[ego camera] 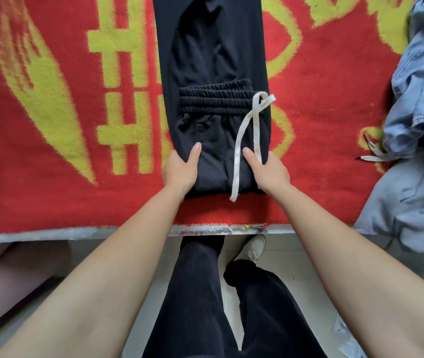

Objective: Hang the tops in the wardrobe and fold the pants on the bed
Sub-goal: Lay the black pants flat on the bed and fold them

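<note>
Head view. Item: black pants [213, 60], laid lengthwise on the red and yellow blanket [63, 99] covering the bed. The waistband is doubled back over the legs, with a thick fold near the bed's front edge; the far end is cut off at the top. A white drawstring [242, 140] trails over the fold. Left hand [180, 173] grips the fold's left side, right hand [270, 173] its right side; thumbs on top, fingers hidden under the cloth. Heap of denim clothes [422, 73] at the bed's right edge, partly cut off.
</note>
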Action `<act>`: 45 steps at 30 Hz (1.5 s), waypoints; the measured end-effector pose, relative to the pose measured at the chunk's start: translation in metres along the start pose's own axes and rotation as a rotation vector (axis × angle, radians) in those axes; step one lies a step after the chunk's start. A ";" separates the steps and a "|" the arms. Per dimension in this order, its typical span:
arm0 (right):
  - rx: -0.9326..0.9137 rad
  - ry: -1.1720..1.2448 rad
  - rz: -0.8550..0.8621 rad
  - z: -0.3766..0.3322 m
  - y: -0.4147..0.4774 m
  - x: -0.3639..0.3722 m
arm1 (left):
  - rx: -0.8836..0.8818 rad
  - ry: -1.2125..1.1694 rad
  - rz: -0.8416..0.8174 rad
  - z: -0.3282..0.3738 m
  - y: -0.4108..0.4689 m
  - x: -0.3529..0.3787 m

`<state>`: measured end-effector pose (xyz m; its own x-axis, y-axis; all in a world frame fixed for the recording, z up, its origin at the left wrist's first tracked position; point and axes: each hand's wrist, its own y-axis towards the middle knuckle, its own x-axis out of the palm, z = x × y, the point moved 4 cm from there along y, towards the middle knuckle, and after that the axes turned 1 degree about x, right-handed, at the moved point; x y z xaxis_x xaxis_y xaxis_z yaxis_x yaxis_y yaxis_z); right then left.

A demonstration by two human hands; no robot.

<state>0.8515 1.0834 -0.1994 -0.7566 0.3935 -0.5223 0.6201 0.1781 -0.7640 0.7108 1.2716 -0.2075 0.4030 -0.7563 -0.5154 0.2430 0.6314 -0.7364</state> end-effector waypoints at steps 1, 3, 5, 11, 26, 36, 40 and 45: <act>-0.010 -0.006 -0.011 0.006 -0.005 0.002 | -0.002 0.001 -0.005 -0.006 -0.006 0.001; -0.026 -0.015 -0.041 0.019 -0.016 0.004 | -0.022 -0.023 -0.037 -0.020 -0.019 0.003; -0.035 -0.035 -0.074 0.034 -0.030 0.005 | -0.037 -0.052 -0.070 -0.036 -0.035 0.005; -0.046 -0.098 -0.108 0.094 -0.079 0.022 | -0.092 -0.095 -0.059 -0.097 -0.098 0.025; 0.009 -0.048 0.127 0.039 -0.063 -0.026 | 0.060 0.150 -0.024 -0.040 -0.083 -0.017; -0.152 -0.074 0.224 -0.123 0.018 -0.041 | 0.448 0.478 0.005 0.096 0.026 -0.060; -0.350 -0.087 0.268 -0.195 0.071 -0.044 | 0.607 0.637 0.070 0.149 0.091 -0.073; -0.456 -0.087 0.381 -0.284 0.141 -0.049 | 0.845 0.865 0.261 0.208 0.171 -0.079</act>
<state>1.0355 1.3451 -0.1741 -0.4661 0.4338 -0.7711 0.8629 0.4154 -0.2879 0.9041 1.4748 -0.2012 -0.1126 -0.2530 -0.9609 0.8654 0.4503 -0.2199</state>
